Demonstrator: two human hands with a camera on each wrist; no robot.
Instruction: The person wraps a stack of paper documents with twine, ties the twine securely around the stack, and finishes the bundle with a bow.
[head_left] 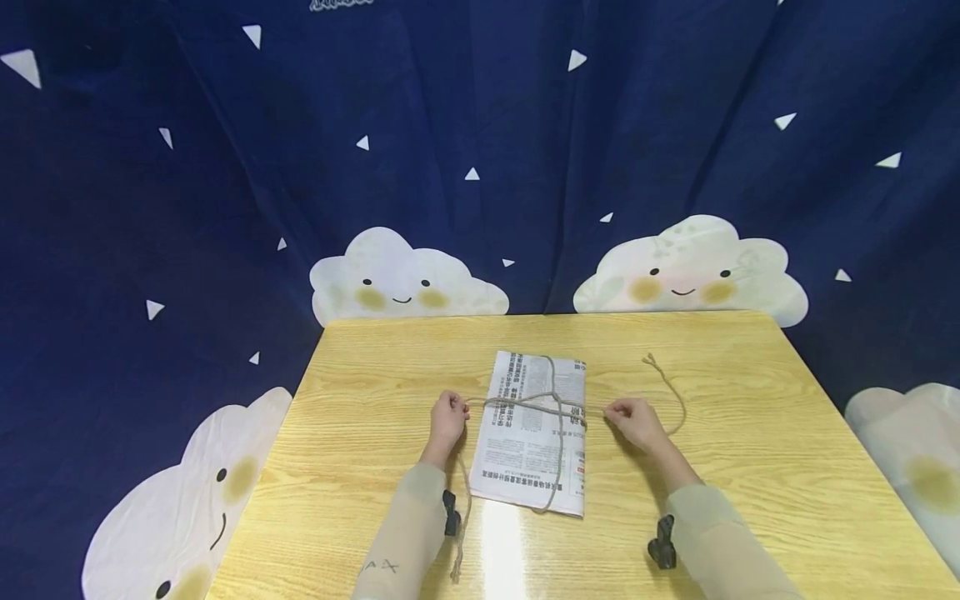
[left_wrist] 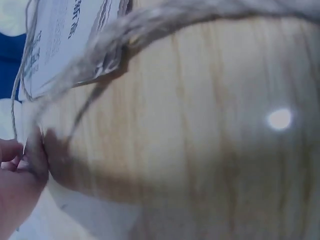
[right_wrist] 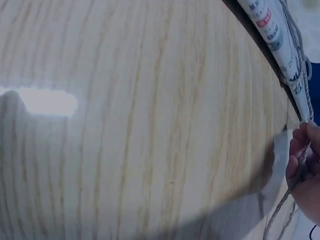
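A folded newspaper bundle [head_left: 517,454] lies flat on the table, with brown twine [head_left: 560,450] running lengthwise and crosswise over it and crossing near its upper middle. To its left my left hand [head_left: 448,417] pinches one strand of the twine, whose loose end hangs toward the near edge. On the other side my right hand [head_left: 636,421] pinches the opposite strand, and its tail curves away to the upper right. In the left wrist view a blurred length of twine [left_wrist: 165,17] passes close to the camera. The right wrist view shows twine [right_wrist: 287,200] running through the curled fingers.
The light wooden table [head_left: 750,400] reflects a bright patch of light near its front. Behind it hangs a dark blue curtain [head_left: 420,108] printed with clouds and white triangles. Black straps [head_left: 662,546] sit on both wrists.
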